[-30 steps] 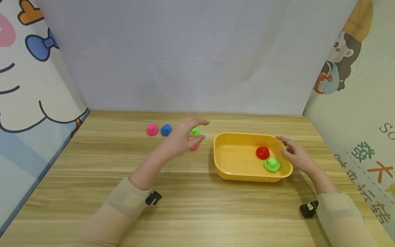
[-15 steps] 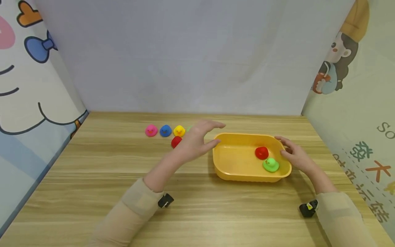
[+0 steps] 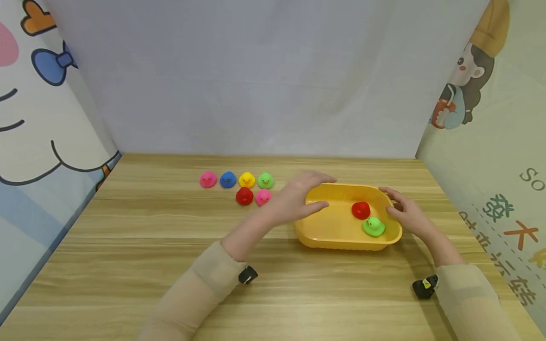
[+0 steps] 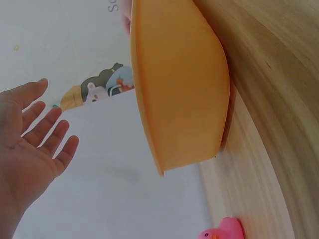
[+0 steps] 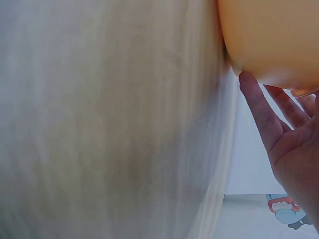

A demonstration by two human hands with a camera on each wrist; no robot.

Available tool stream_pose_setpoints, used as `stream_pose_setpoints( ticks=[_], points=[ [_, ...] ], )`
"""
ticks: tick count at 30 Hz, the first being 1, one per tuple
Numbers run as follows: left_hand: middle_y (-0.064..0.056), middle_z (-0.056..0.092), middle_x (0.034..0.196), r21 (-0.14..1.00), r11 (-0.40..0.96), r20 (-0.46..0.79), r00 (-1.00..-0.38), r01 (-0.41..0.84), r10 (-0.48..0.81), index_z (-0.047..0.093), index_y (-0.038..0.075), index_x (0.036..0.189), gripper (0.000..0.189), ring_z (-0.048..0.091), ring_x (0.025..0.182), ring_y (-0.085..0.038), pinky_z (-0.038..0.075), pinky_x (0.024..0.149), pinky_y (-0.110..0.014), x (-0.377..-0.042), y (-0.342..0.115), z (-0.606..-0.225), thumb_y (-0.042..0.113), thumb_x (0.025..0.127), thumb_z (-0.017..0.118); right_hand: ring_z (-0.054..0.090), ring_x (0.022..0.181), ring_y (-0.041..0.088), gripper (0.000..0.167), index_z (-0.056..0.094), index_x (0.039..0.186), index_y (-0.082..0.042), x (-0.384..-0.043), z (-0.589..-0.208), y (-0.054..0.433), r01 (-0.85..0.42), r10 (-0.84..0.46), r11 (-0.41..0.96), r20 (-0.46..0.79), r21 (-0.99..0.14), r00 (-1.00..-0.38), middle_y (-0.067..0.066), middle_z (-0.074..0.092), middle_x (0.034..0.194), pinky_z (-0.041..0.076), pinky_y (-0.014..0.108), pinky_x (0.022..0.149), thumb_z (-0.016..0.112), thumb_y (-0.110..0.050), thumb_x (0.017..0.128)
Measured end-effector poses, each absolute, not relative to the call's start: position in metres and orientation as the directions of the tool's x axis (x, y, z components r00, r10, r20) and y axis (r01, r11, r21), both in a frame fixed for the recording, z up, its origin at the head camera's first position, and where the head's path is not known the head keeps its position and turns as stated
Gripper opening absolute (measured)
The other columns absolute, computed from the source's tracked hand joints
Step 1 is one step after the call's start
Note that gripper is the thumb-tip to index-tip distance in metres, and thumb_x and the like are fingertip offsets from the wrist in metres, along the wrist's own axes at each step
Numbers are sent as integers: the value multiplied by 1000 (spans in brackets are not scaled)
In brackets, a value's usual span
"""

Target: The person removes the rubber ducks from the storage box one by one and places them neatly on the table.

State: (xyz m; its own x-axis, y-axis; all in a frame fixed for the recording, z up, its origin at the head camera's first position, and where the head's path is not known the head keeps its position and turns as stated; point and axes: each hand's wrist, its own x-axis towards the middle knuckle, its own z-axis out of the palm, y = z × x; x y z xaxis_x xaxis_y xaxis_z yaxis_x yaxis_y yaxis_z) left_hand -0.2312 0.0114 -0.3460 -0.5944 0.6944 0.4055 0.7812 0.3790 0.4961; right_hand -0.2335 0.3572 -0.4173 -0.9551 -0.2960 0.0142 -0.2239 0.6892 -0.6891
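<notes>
My left hand (image 3: 293, 200) hovers over the left rim of a yellow plastic basin (image 3: 341, 245), thumb and fingers spread with nothing between them. The left wrist view shows its palm (image 4: 25, 159) bare beside the basin wall (image 4: 184, 89). At the basin's right end, my right hand (image 3: 410, 218) touches the outside with extended fingers; in the right wrist view its thumb (image 5: 259, 107) meets the outer wall (image 5: 279, 45). Inside the basin, toward the right, lie a red rubber duck (image 3: 360, 210) and a green rubber duck (image 3: 373, 227).
Left of the basin, more rubber ducks stand on the wooden table (image 3: 141, 255): a back row of pink (image 3: 208, 179), blue (image 3: 228, 180), yellow (image 3: 247, 180) and green (image 3: 265, 180). In front of them are a red one (image 3: 244, 196) and a pink one (image 3: 263, 197).
My left hand has moved right from over the duck rows to the basin's left rim, uncovering the ducks behind it. My right hand stays at the basin's right end.
</notes>
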Motion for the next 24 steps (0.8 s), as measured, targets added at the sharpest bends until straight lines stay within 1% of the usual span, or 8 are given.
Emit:
stream_pose_setpoints(
  ticks=[3,6,8,10,14,20,22,24],
  points=[
    [-4,51,137,496,368,374,-576,786,727,48,8,135,51,43,128,-20,31,110,-30,-233,19,-348,21,90,65,53,112,47,52,26,148,-4,-234,-418,357,-227,-300,681,18,-696,-954,32,33,142,50,28,83,44,-10,99],
    [-4,49,139,500,363,348,-567,786,747,47,8,137,52,41,130,-20,29,111,-29,-235,27,-350,22,90,65,54,111,46,52,27,147,-4,-234,-418,357,-228,-301,673,20,-704,-953,32,33,142,48,17,79,44,-10,98],
    [-3,49,139,501,365,334,-564,785,755,46,8,137,53,40,131,-19,28,112,-28,-237,32,-352,23,90,64,54,109,45,52,27,147,-4,-234,-418,357,-230,-302,673,23,-702,-953,32,33,142,45,13,76,44,-10,98],
    [-3,48,140,497,370,320,-563,784,762,45,8,138,53,40,131,-19,28,112,-28,-239,37,-355,23,90,64,54,109,44,52,27,147,-4,-234,-418,357,-230,-303,675,22,-701,-953,32,33,142,45,12,76,44,-10,98],
    [-4,47,141,485,386,285,-560,784,778,45,8,138,53,39,132,-19,27,112,-27,-244,48,-361,23,91,64,54,109,44,52,27,147,-4,-234,-417,357,-230,-305,673,20,-703,-952,33,32,142,45,12,75,44,-10,98],
    [-4,47,141,497,386,249,-554,777,794,45,9,138,53,38,133,-19,25,113,-24,-252,61,-371,23,91,64,55,108,45,52,26,148,-4,-234,-416,357,-222,-304,677,8,-701,-953,33,34,141,48,16,74,43,-11,99],
    [-4,47,141,501,383,239,-550,776,800,46,10,138,53,38,133,-19,26,113,-25,-255,66,-375,24,91,64,54,110,45,53,25,148,-5,-234,-417,357,-221,-303,685,4,-695,-953,32,34,141,50,21,77,43,-12,99],
    [-3,47,141,500,387,224,-548,775,806,45,10,139,53,38,133,-18,26,112,-24,-258,71,-380,24,91,64,53,111,47,52,25,148,-5,-235,-417,357,-219,-301,690,1,-690,-954,32,33,142,51,29,82,43,-12,99]
  ],
)
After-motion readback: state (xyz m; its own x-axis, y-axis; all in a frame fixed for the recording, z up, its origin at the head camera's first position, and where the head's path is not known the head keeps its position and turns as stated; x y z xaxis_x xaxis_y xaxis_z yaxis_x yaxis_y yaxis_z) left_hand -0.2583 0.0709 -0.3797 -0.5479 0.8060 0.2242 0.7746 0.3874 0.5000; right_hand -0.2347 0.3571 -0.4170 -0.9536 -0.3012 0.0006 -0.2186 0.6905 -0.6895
